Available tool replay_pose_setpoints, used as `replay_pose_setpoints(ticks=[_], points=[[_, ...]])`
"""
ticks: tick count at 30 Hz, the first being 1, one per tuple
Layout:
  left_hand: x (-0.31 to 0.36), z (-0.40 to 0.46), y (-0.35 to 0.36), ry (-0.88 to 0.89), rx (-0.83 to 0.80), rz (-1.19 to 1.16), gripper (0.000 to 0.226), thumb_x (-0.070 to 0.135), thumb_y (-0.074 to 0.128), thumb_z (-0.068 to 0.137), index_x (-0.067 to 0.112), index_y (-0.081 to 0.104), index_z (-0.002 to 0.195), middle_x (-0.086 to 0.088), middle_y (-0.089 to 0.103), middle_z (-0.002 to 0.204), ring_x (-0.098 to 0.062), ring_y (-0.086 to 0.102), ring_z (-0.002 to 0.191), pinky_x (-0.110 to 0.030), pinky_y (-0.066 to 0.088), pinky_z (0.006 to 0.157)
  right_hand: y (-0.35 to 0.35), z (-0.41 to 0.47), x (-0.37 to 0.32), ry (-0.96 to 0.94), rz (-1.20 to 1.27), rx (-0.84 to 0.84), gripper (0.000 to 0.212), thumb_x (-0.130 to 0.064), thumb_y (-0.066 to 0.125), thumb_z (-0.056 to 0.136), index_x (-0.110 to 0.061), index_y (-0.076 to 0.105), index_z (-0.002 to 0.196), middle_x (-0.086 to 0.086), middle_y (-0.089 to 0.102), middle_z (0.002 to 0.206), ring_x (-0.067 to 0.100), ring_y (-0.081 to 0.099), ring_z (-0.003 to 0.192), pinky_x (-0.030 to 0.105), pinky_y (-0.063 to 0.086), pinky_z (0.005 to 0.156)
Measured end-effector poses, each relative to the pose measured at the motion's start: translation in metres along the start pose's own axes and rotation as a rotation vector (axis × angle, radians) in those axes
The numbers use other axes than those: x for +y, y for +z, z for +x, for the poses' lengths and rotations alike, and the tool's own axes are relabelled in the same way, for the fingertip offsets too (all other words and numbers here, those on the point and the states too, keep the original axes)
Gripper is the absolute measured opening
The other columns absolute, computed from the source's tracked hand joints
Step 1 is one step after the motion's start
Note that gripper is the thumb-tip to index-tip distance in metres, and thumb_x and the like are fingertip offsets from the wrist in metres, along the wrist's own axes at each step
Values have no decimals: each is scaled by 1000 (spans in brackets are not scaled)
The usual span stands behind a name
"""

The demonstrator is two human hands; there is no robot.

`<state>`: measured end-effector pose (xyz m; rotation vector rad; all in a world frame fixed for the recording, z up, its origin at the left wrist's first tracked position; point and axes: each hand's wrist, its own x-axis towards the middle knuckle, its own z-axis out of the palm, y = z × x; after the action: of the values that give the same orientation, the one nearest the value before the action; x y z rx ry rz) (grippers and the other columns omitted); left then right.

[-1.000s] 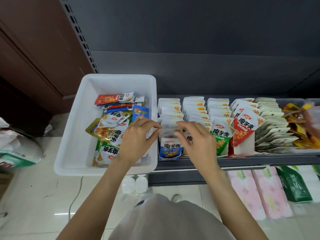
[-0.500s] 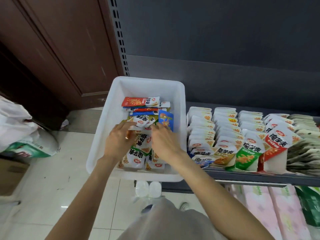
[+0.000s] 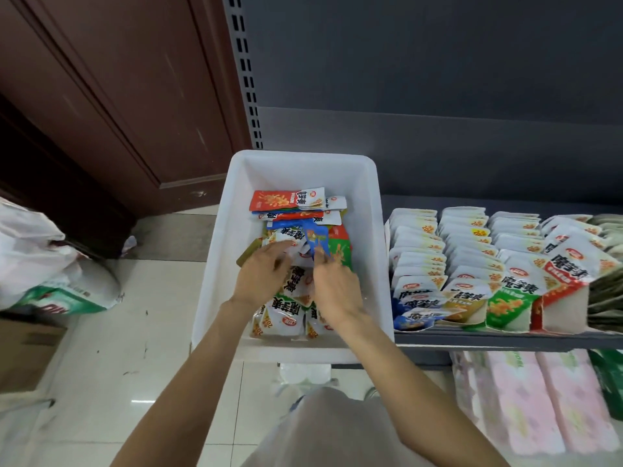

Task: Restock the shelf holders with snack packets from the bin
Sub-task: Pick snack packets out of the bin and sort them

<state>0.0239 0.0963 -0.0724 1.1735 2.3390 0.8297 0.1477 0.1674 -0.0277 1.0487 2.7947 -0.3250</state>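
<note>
Far left: white plastic bags [image 3: 37, 251] slumped on the tiled floor [image 3: 111, 358], beside a dark brown wooden door [image 3: 101, 96].

Centre: white bin [image 3: 215, 264] at the left end of the shelf [image 3: 505, 340], its right wall just beside the holders. Loose snack packets [image 3: 286, 200] heaped inside, red ones toward the back, white and green ones toward the front.

Left hand [image 3: 261, 278] down in the bin, fingers reaching forward onto a white packet; blurred, cannot tell whether it pinches or only touches. Right hand [image 3: 337, 288] just beside it, fingers curled at the lower edge of a blue packet [image 3: 315, 239] that stands tilted above the heap; appears to pinch it, though blur softens the fingertips.

Right: shelf holders [image 3: 472, 257] in rows, packed with upright white packets, coloured fronts in blue, yellow, green, red facing the person. Below the shelf, pink wrapped packs [image 3: 539, 399].
</note>
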Motion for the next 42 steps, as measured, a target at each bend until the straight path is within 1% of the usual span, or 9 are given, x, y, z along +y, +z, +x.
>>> replay_pose_setpoints(ticks=[4, 8, 12, 15, 22, 26, 32, 37, 42], points=[[41, -15, -33, -335, 97, -766, 46, 54, 42, 91, 24, 53, 124, 4, 63, 116, -12, 63, 99, -26, 47, 79, -45, -16, 22, -122, 80, 409, 27, 7, 66, 74, -6, 65, 97, 11, 69, 75, 27, 68, 62, 28, 47, 49], [62, -18, -53, -421, -114, -1097, 49, 57, 38, 89, 22, 58, 119, -3, 70, 106, -17, 70, 85, -28, 52, 66, -61, -23, 58, -526, 179, 768, 19, -10, 57, 84, -10, 74, 90, 3, 74, 94, 18, 66, 94, 38, 45, 96], [79, -23, -47, -282, -195, -995, 57, 25, 70, 72, 19, 56, 127, -4, 71, 106, -17, 69, 94, -24, 55, 70, -66, -27, 90, -458, 410, 820, 20, -13, 56, 90, -11, 75, 88, 7, 62, 124, 28, 46, 125, 50, 36, 105], [98, -27, -38, -158, -153, -977, 50, 21, 71, 70, 25, 62, 118, 8, 71, 102, -11, 66, 100, -22, 55, 70, -66, -36, 102, -195, 815, 700, 20, -6, 63, 87, -22, 73, 92, 6, 37, 146, 20, 34, 137, 30, 37, 106], [147, -42, -20, 47, -68, -897, 36, 13, 68, 74, 26, 62, 107, 19, 68, 91, -5, 68, 87, -24, 57, 62, -94, -65, 123, 124, 1556, 499, 22, 0, 50, 94, -14, 65, 102, 3, 68, 105, 11, 66, 90, 27, 54, 67], [167, -56, -4, 221, -104, -804, 34, 15, 69, 76, 23, 62, 109, 6, 62, 87, -5, 67, 80, -19, 53, 66, -109, -91, 156, 30, 1427, 513, 45, 0, 62, 86, -28, 52, 120, -8, 70, 91, 5, 65, 74, 21, 51, 55], [144, -50, 34, 526, -9, -146, 34, 46, 68, 76, 29, 65, 105, 13, 64, 95, -7, 54, 96, -29, 43, 85, -105, -135, 207, 3, 1373, 601, 24, 5, 60, 80, -17, 55, 91, -17, 69, 75, 0, 56, 53, 13, 46, 52], [141, -39, 56, 569, 148, 87, 16, 34, 63, 82, 26, 68, 94, 9, 66, 87, -18, 58, 83, -39, 47, 74, -84, -140, 213, -145, 1169, 438, 26, -14, 69, 80, -39, 65, 85, -6, 70, 89, 11, 68, 83, 25, 53, 73], [144, -27, 56, 516, 145, 23, 12, 21, 71, 80, 21, 69, 92, 10, 66, 82, -11, 59, 82, -37, 49, 80, -50, -116, 196, -241, 800, 465, 8, -16, 67, 86, -21, 67, 92, -12, 66, 89, 1, 61, 84, 17, 49, 72]])
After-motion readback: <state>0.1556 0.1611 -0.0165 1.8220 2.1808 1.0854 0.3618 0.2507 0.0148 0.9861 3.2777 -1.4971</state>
